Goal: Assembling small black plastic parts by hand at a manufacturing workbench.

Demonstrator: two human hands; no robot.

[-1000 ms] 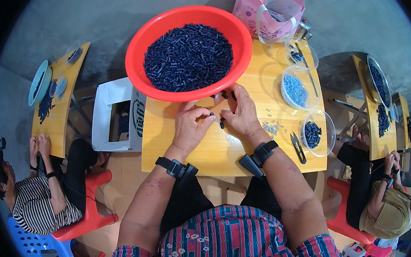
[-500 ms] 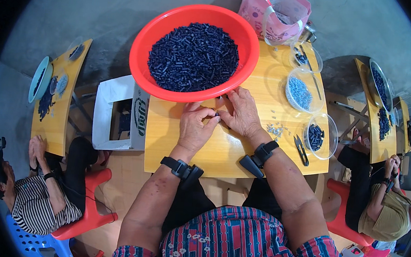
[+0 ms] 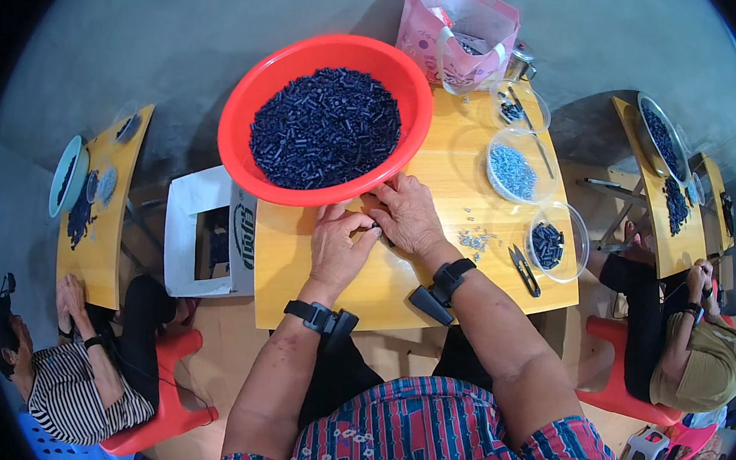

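Observation:
My left hand (image 3: 338, 249) is closed, thumb and forefinger pinching a small dark tube-shaped piece (image 3: 375, 228) over the table. My right hand (image 3: 409, 218) meets it there, fingers bent together near the piece; what it grips is hidden. Both hands are just below the near rim of a large red basin (image 3: 229, 152), which is heaped with dark navy tube-shaped pieces (image 3: 324, 127). To the right of my right hand lie small pale loose bits (image 3: 476, 238). Beyond them are black thread snips (image 3: 524, 270) and a clear tub (image 3: 581, 249) holding more dark pieces.
A clear tub of light-blue bits (image 3: 512, 172) and another tub (image 3: 540, 114) stand farther back on the yellow table (image 3: 285, 288). A pink bag (image 3: 414, 28) is behind them, and a white box (image 3: 184, 233) at left. Seated people (image 3: 84, 381) flank me at other tables.
The view has shifted, so the basin, bag and tubs show at slightly different places. My hands stay together by the basin's near rim, with the small dark piece still pinched.

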